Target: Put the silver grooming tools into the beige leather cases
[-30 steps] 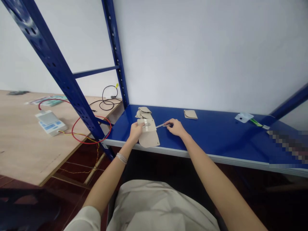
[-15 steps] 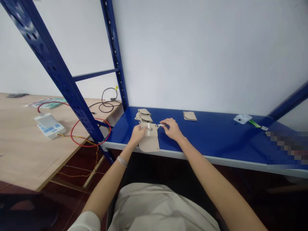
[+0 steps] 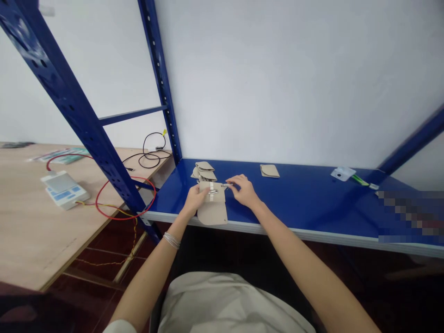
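Note:
A beige leather piece with two white strips lies at the front edge of the blue shelf. My left hand pinches its left side and holds it down. My right hand is closed on a small metal tool whose tip points at the top of the piece. A metal clip sits on the piece between the two hands. Just behind lies a small pile of similar beige pieces.
One more beige piece lies further back on the shelf. A white tag and green item sit at the right. Blue rack posts stand left. A wooden table carries a white device, red and black cables.
My right hand has moved left with the tool, from beside the piece to its top edge. The view has shifted slightly; the left hand keeps its hold.

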The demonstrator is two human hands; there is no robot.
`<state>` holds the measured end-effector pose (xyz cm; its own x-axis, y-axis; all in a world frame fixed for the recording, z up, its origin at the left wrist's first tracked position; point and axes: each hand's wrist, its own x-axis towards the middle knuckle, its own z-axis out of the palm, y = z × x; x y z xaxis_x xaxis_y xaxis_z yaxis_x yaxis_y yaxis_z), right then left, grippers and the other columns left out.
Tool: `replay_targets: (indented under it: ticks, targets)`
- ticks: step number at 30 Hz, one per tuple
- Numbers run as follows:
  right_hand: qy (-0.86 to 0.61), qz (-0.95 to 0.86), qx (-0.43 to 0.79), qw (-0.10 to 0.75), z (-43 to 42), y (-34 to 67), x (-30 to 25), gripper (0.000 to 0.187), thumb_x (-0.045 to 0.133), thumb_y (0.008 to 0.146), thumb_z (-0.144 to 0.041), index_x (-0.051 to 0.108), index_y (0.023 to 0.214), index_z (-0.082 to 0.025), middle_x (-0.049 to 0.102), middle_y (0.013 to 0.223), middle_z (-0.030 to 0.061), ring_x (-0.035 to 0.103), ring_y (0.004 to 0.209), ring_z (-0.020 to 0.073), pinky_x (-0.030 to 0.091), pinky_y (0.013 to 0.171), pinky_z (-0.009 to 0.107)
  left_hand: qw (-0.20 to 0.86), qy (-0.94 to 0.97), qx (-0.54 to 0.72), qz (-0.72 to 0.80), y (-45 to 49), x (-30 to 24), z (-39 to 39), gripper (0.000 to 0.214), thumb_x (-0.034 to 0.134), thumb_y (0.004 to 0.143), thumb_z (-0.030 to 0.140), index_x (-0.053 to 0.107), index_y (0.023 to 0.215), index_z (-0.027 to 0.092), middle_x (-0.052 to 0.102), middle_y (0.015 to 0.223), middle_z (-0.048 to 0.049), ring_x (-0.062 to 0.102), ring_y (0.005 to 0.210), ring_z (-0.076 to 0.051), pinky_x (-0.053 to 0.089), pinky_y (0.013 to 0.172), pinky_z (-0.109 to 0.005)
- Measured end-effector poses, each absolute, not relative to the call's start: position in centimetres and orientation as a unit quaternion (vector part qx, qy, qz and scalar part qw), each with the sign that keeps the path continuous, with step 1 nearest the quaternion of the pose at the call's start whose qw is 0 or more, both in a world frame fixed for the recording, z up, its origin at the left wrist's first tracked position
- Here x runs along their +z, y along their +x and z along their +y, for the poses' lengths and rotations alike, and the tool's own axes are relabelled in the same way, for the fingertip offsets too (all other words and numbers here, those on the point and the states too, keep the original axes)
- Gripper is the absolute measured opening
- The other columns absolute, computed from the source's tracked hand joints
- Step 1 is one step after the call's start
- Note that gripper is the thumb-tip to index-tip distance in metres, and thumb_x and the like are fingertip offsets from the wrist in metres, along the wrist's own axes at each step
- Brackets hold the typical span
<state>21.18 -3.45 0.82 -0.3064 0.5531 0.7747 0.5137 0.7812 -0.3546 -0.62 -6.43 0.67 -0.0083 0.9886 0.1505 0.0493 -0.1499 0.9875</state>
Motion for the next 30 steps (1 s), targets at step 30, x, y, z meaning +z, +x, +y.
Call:
replay_targets:
  ticks: [30]
  targets:
    - [-0.346,-0.862,0.098,0.358,-4.8,19.5,1.1,0.020,0.051,0.088,-0.013,0.066,0.100,-0.020,0.066,0.100,0.0062,0.059,0.094,0.0208,0.037,0.083,0.038,0.246,0.663,0.449,0.546,0.1,1.3,-6.7,0.028,0.067,0.074,0.040,0.072,0.081,0.013,0.073,0.079,-0.0063,0.065,0.077,-0.021,0.047,0.070,-0.028]
